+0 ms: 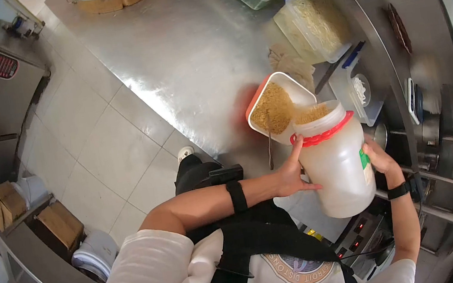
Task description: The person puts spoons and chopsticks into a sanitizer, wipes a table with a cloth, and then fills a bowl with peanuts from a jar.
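Seen from above, a person holds a large cloudy plastic jar (336, 173) with both hands, above the near edge of a steel counter (187, 57). The left hand (290, 177) presses flat on the jar's left wall, fingers spread along the side and the thumb pointing up to touch the red ring handle (325, 135) around the neck. The right hand (378, 158) grips the opposite wall beside a green label, fingers curled round the back, where their tips are hidden. The jar sits between the two palms, tipped away from the person. Its open mouth shows golden-brown granules (314, 113) and meets the rim of a white rectangular tub (279, 106) that holds the same granules. A thin utensil handle (270, 147) sticks out of the tub toward the person. Farther along the counter stands a clear tub of pale shreds (315, 23).
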`<state>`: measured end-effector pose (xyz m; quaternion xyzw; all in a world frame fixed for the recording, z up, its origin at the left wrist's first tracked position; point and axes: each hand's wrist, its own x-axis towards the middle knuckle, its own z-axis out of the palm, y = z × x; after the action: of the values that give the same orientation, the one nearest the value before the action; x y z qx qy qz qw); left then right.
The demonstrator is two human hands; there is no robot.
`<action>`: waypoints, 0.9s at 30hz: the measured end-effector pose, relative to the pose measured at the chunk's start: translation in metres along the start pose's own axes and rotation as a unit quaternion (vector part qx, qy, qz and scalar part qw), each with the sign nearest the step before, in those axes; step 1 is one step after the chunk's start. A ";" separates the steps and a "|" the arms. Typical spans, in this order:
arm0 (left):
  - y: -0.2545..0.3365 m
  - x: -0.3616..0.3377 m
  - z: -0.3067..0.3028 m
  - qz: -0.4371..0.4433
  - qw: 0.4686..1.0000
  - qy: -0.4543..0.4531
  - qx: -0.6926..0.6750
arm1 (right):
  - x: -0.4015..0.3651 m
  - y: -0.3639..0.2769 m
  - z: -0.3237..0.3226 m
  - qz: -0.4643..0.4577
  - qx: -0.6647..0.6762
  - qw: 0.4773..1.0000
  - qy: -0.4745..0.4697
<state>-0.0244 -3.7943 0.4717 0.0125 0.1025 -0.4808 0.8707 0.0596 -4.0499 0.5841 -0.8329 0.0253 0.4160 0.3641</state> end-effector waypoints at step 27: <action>-0.108 0.051 0.025 0.169 0.746 0.147 0.627 | -0.031 0.301 0.029 -0.037 -0.162 0.895 0.414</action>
<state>-0.0845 -3.8983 0.4945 0.6433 -0.0996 -0.2740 0.7079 -0.0842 -4.2607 0.4191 -0.9775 0.0751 0.0186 0.1962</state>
